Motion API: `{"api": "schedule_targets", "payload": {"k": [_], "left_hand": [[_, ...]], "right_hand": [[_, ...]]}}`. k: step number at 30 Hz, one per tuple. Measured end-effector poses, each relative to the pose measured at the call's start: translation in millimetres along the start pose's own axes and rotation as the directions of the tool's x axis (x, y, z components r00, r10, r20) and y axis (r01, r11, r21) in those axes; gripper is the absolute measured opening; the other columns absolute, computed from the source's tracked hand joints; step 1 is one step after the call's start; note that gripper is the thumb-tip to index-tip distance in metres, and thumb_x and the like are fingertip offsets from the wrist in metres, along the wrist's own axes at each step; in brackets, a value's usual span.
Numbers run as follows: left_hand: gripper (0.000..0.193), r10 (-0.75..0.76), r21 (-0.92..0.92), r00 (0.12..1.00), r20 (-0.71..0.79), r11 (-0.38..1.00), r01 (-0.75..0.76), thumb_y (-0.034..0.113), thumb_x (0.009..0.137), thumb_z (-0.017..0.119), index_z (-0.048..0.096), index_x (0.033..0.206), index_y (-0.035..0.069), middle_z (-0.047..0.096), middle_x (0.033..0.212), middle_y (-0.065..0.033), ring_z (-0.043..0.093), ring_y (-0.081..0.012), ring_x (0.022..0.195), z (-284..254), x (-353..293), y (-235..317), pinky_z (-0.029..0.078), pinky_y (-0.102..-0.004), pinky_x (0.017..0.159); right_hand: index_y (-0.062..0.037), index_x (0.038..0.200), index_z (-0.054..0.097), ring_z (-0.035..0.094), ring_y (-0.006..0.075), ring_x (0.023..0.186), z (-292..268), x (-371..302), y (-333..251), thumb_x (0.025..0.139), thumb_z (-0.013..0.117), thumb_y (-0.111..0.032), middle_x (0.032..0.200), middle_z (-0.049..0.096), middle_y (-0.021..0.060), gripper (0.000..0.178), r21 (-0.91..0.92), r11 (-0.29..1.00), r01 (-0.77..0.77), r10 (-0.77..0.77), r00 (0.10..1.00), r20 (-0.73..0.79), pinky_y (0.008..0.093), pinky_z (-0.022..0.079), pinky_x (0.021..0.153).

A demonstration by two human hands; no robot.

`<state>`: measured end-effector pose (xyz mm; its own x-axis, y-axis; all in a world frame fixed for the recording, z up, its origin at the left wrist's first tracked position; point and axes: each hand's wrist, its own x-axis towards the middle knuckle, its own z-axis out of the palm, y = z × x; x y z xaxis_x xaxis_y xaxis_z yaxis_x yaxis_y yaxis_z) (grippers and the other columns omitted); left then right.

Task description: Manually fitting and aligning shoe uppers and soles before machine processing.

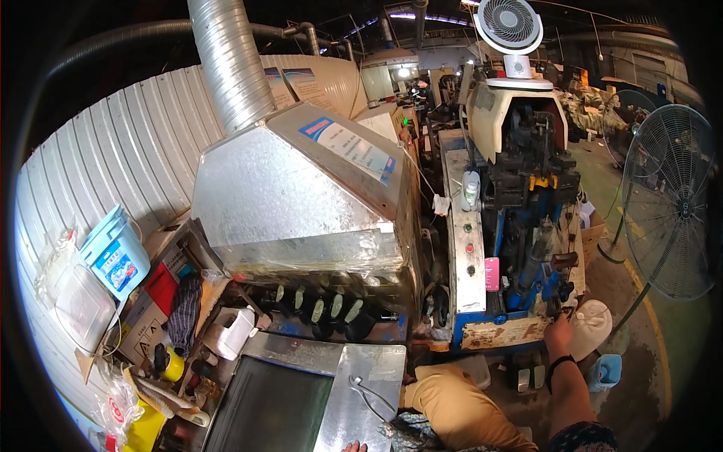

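My right hand (559,336), with a dark band on its wrist, reaches to the lower front corner of the blue and white machine (474,334). Its fingers look curled there beside small dark parts, and what they grip is hidden. Only the fingertips of my left hand (355,447) show, at the bottom edge, resting flat on a bare metal plate (354,369). On that plate lies a pair of metal pincers (369,395), apart from my fingers. Left of it runs a dark conveyor belt (267,407). Several dark shoe-shaped pieces (324,310) with pale soles stand under the metal hood (294,196).
Boxes, a light blue bucket (114,252) and a yellow-labelled container (172,364) crowd the left. Near my right arm stand a whitish jug (591,328) and a small blue bin (605,372). A tall fan (670,203) stands at the right. My tan-trousered leg (459,403) is below.
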<state>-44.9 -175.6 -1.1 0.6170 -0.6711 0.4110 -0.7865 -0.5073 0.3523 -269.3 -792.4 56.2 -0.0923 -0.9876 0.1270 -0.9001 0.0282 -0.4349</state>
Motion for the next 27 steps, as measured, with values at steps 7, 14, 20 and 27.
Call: {"api": "schedule_targets", "payload": {"k": [7,14,20,27], "left_hand": [[0.043,0.017,-0.011,1.000,-0.010,1.000,-0.017,0.010,0.087,0.055,0.056,0.128,-0.002,0.053,0.131,-0.0262,0.048,-0.0441,0.121,2.9,-1.4,-2.1,0.037,-0.0518,0.105],[0.043,0.010,-0.019,1.000,0.001,1.000,-0.010,0.011,0.088,0.054,0.055,0.129,-0.002,0.053,0.132,-0.0252,0.047,-0.0438,0.122,6.0,-1.8,-3.1,0.036,-0.0520,0.105],[0.043,-0.023,-0.021,1.000,0.020,0.999,0.024,0.011,0.088,0.053,0.055,0.129,-0.001,0.052,0.133,-0.0251,0.046,-0.0449,0.122,3.4,-3.1,-0.7,0.036,-0.0523,0.105],[0.041,-0.002,-0.023,1.000,0.029,1.000,0.003,0.011,0.089,0.053,0.055,0.128,-0.003,0.052,0.132,-0.0270,0.046,-0.0459,0.122,1.4,-1.7,-1.2,0.036,-0.0530,0.105]], "right_hand": [[-0.0017,0.113,0.057,0.066,0.0376,0.092,2.8,2.8,0.1,0.085,0.061,-0.008,0.101,0.067,0.0203,0.030,-0.005,1.000,-0.013,0.013,1.000,0.001,0.0453,0.055,0.078],[-0.0014,0.108,0.056,0.065,0.0390,0.096,4.6,2.6,2.9,0.082,0.062,-0.008,0.101,0.067,0.0214,0.027,0.053,0.999,-0.005,0.007,0.999,-0.033,0.0464,0.053,0.081],[-0.0016,0.104,0.056,0.065,0.0409,0.091,6.1,2.0,3.6,0.080,0.060,-0.008,0.096,0.067,0.0223,0.025,0.043,0.999,0.019,-0.016,0.997,-0.070,0.0487,0.052,0.078],[-0.0034,0.107,0.057,0.065,0.0393,0.093,7.6,1.8,4.2,0.079,0.063,-0.009,0.098,0.068,0.0198,0.029,0.049,0.999,0.007,-0.003,0.997,-0.076,0.0470,0.052,0.080]]}}
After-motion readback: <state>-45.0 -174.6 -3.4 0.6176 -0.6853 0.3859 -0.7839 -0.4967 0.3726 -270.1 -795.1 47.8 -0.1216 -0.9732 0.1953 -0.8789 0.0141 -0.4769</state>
